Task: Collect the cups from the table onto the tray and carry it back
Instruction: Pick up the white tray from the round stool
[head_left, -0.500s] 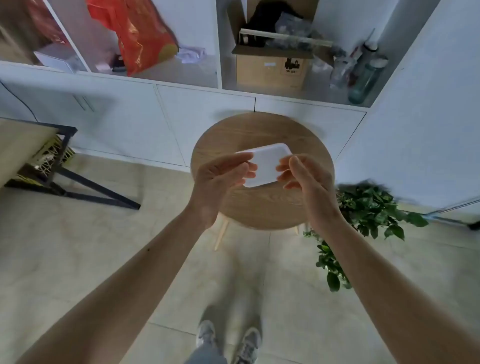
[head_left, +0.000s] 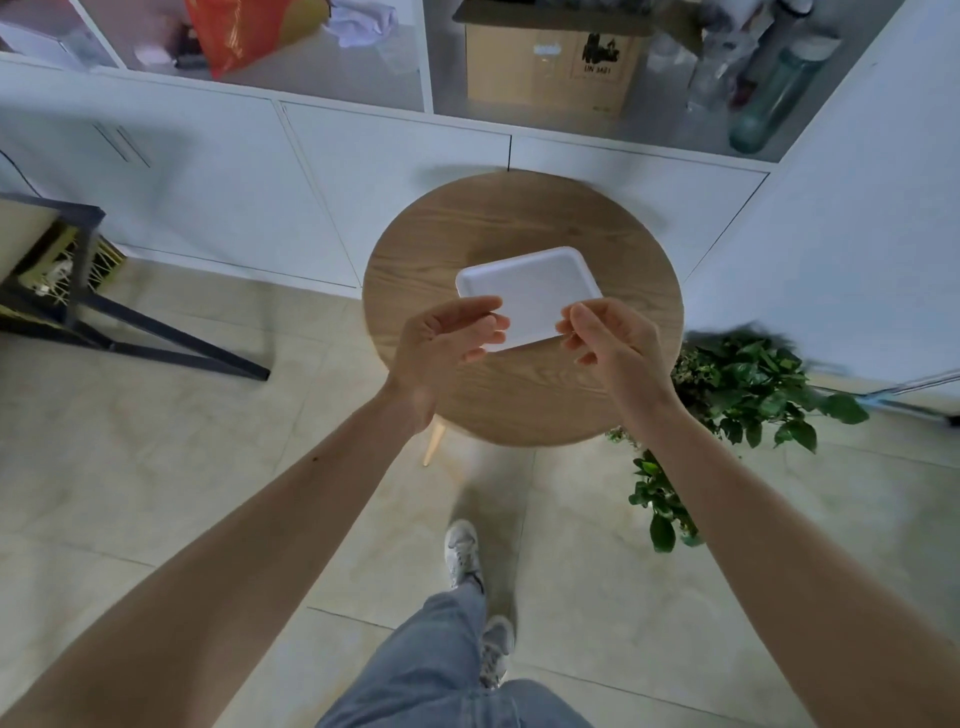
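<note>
A white rectangular tray (head_left: 530, 291) with nothing on it is over the middle of a round wooden table (head_left: 524, 395). My left hand (head_left: 447, 343) pinches its near left corner, thumb on top and fingers below. At the near right corner my right hand (head_left: 608, 343) pinches it the same way. I cannot tell whether the tray rests on the table top or hovers just above it. No cups are in view.
White cabinets (head_left: 322, 187) stand behind the table, with shelves above holding a cardboard box (head_left: 550, 67), an orange bag (head_left: 234, 31) and bottles (head_left: 769, 93). A leafy plant (head_left: 737, 395) sits right of the table. A black-framed table (head_left: 57, 291) stands left. My legs (head_left: 447, 665) are below.
I have stepped closer to the round table. The tray has moved forward, away from me, and my hands have slid from its sides to its near corners.
</note>
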